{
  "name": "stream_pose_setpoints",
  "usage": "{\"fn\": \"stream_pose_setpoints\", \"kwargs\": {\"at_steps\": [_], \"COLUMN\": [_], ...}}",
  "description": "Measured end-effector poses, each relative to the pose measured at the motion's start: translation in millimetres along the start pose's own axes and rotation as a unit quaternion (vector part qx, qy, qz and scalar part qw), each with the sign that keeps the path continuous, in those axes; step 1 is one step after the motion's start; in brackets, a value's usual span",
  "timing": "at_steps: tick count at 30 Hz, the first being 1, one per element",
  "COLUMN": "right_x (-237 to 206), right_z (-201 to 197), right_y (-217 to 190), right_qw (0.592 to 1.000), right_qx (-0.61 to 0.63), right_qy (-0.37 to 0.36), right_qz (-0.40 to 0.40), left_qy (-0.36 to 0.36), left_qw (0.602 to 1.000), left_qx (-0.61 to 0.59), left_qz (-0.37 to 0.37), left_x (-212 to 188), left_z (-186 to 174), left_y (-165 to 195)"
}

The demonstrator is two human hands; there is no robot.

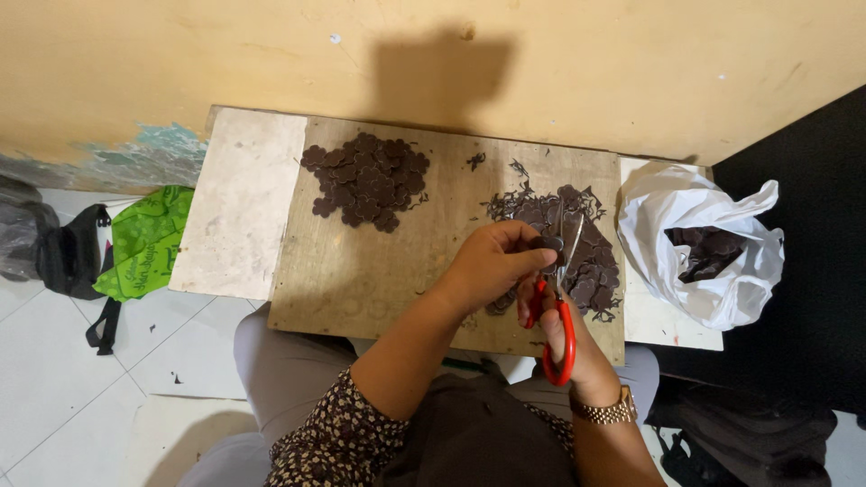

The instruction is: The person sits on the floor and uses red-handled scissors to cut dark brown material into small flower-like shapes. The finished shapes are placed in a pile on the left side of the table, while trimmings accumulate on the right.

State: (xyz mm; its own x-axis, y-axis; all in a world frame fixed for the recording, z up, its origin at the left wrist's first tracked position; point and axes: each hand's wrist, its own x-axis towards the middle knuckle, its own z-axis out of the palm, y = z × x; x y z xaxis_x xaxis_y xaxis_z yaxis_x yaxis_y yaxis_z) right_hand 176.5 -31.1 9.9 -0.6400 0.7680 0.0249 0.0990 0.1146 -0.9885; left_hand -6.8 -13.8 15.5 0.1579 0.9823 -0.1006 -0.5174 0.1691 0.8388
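two hands work over a wooden board (361, 271): the left hand (492, 263) pinches a small dark brown piece (551, 243), while the right hand (564, 329) grips red-handled scissors (561, 302), blades around it. a pile of cut flower shapes (365, 180) lies well apart, and a white plastic bag (704, 243) sits beside the board.

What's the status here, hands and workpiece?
Left hand pinches dark piece. Right hand grips red scissors, blades at it. Trimmings pile beneath.
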Motion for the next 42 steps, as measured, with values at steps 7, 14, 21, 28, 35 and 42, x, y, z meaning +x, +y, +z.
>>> {"fn": "stream_pose_setpoints", "kwargs": {"at_steps": [7,14,21,28,35,42], "right_x": [0,-1,3,2,1,1], "right_z": [-2,0,3,4,4,4], "right_y": [5,13,16,19,25,27], "right_qw": [1.0,1.0,0.998,0.996,0.994,0.993], "right_qx": [0.025,0.015,-0.032,-0.028,-0.02,-0.024], "right_qy": [-0.012,0.011,0.052,0.074,0.089,0.101], "right_qz": [0.009,0.005,-0.007,0.034,0.057,0.054], "left_qy": [0.016,0.012,0.036,0.073,0.076,0.065], "left_qw": [1.0,1.0,0.997,0.994,0.995,0.996], "left_qx": [0.022,0.026,0.057,0.072,0.062,0.047], "left_qz": [0.004,0.011,0.043,0.029,0.03,0.039], "left_x": [3,4,7,11,12,13], "left_z": [-3,-6,-4,-7,-8,-10], "left_y": [-7,-11,-13,-17,-17,-19]}}
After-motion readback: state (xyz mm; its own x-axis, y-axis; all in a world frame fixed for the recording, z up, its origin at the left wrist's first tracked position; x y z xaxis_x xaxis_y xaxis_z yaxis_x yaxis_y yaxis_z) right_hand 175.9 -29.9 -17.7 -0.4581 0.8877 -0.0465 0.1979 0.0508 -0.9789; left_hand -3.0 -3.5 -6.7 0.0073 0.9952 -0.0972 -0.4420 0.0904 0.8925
